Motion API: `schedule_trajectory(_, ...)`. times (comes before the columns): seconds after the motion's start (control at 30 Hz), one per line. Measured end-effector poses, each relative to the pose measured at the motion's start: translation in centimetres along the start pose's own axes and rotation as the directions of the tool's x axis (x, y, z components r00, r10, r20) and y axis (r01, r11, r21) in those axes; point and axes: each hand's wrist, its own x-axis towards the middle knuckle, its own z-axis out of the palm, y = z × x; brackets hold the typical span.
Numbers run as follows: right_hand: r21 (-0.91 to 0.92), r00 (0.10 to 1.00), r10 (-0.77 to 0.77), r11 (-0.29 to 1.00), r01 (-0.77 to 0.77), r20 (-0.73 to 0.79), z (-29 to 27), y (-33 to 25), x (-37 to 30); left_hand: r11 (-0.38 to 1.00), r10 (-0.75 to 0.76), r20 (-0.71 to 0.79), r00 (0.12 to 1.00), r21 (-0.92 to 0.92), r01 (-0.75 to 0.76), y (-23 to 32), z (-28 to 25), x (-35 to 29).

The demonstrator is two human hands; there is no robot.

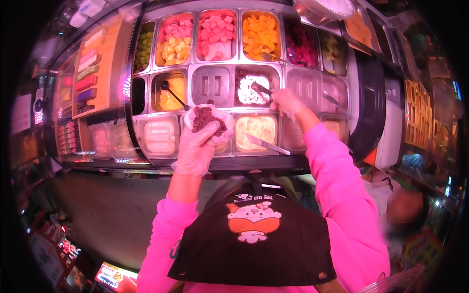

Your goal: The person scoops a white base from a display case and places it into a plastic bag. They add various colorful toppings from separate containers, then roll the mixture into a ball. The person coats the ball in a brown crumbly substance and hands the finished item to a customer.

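My left hand [194, 152], in a clear glove, is closed around a thin, pale round wrapper [225, 117]. Dark reddish-brown, grainy filling [202, 118] lies spread on it, and my thumb rests over its near side. My right hand [288, 103], also gloved, grips a dark-handled spoon [262, 89] whose end reaches into a metal bin [276, 73] in the middle row. Dark food shows at that bin's sides; bright glare hides much of the rest. Left of it is a bin [211, 85] with a slotted bottom. The wrapper is above the front row.
Along the back row stand bins of pink cubes [217, 30], yellow cubes [260, 31] and green fruit [143, 46]. A black spoon [172, 93] leans in a yellow-filled bin. A spatula [267, 144] lies across a cream-coloured bin [255, 128]. Another person [391, 195] is at the right.
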Motion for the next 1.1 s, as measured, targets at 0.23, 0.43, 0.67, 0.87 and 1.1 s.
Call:
schedule_trajectory(0.23,-0.928,0.913,-0.406,0.347,0.131,-0.023,3.0,2.3,-9.5,0.992,-0.018,0.043,0.999,0.127,0.013,-0.9,-4.9,2.7)
schedule_trajectory(0.43,-0.669,0.968,-0.221,0.703,0.241,0.116,5.3,5.4,-13.7,0.988,-0.082,0.119,0.989,0.143,0.065,-1.4,-6.0,3.0)
schedule_trajectory(0.67,-0.799,0.954,-0.264,0.538,0.269,0.144,5.3,4.7,-15.1,0.982,-0.124,-0.046,0.991,0.139,0.129,-1.7,-6.7,-0.1)
schedule_trajectory(0.87,-0.192,0.932,-0.359,0.919,0.346,-0.040,7.6,6.6,-12.9,0.984,-0.164,0.086,0.983,0.083,0.157,-3.1,-7.9,-2.6)
schedule_trajectory(1.1,-0.595,0.816,-0.534,0.588,0.548,0.223,6.8,9.9,-15.6,0.896,-0.207,0.312,0.927,-0.320,0.307,-3.9,-8.5,-5.3)
